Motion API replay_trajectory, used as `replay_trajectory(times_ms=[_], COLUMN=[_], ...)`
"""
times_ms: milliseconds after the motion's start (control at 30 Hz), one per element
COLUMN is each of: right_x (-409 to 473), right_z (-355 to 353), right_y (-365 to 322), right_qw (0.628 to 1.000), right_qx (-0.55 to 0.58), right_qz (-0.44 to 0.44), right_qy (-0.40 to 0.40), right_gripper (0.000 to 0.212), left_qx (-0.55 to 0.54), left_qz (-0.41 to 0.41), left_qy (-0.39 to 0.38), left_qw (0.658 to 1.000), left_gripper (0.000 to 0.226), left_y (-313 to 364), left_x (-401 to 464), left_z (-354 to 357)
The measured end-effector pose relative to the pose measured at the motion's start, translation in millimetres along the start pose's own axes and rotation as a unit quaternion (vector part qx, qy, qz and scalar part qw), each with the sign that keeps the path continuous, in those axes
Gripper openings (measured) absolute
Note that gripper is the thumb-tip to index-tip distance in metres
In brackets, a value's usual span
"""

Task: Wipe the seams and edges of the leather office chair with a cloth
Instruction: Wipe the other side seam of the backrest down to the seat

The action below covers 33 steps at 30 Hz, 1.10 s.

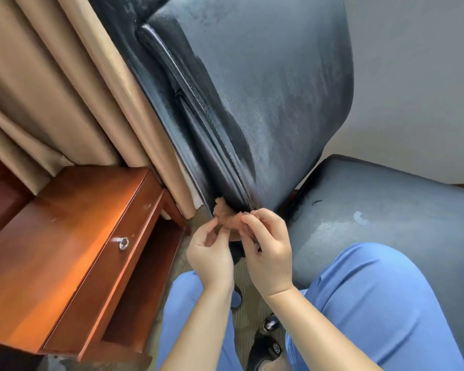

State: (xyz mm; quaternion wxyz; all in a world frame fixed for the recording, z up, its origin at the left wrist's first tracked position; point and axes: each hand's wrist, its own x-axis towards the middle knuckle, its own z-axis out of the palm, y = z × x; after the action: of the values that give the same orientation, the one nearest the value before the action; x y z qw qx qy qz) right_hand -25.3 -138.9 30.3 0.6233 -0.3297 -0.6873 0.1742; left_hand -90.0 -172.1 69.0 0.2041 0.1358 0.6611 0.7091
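Both hands pinching orange cloth, left hand, right hand, just below backrest seam.
Risk, as judged: thin fingertip grip slipping off bunched cloth, missing piping just above; smearing damp streaks onto seat beside right hand.

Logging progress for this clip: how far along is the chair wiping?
Done: the backrest shows broad wipe streaks. In hand: both hands, left hand and right hand, pinch the cloth at the bottom of the backrest's side seam. Left: the seat carries a pale smear.
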Motion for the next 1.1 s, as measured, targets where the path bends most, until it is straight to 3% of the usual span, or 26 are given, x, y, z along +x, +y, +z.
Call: replay_trajectory(times_ms=[67,200,300,367,500,567,733,933,1100], right_x=[8.7,53.9,65.4,52.0,4.5,-11.0,-4.1,28.4,-5.5], right_z=[-2.7,-5.3,-4.7,-4.8,-3.0,-2.2,-0.3,2.7,8.3], right_y=[-8.8,-32.8,-28.0,-16.4,3.9,10.3,1.6,-16.5,11.3], right_qw=[1.000,0.998,0.998,0.999,1.000,1.000,0.998,0.997,0.999], right_qx=[0.016,0.036,0.028,0.019,0.005,-0.012,0.007,0.033,-0.003], right_qz=[0.007,-0.017,-0.009,-0.011,-0.006,0.016,0.054,0.004,-0.019], right_qy=[0.013,0.056,0.048,0.042,0.004,-0.018,0.014,0.074,0.036], right_gripper=[0.017,0.019,0.023,0.022,0.017,0.016,0.016,0.017,0.013], left_qx=[-0.005,0.015,0.094,0.114,0.169,0.184,0.172,0.138,0.165], left_qz=[0.031,0.199,0.268,0.248,0.083,0.042,0.102,0.269,0.222], left_qy=[-0.003,-0.057,-0.064,-0.062,-0.075,-0.081,-0.079,-0.060,-0.048], left_qw=[0.999,0.978,0.957,0.960,0.979,0.979,0.977,0.951,0.960], left_gripper=[0.022,0.037,0.025,0.021,0.022,0.022,0.018,0.018,0.020], left_y=[11.1,43.0,48.8,38.1,-5.8,-20.5,-7.8,21.3,-10.5], left_x=[-3.1,3.7,12.7,11.5,5.2,5.6,9.2,11.9,10.9], left_z=[-0.5,2.6,2.9,2.1,-3.4,-6.9,-5.8,-1.1,-3.4])
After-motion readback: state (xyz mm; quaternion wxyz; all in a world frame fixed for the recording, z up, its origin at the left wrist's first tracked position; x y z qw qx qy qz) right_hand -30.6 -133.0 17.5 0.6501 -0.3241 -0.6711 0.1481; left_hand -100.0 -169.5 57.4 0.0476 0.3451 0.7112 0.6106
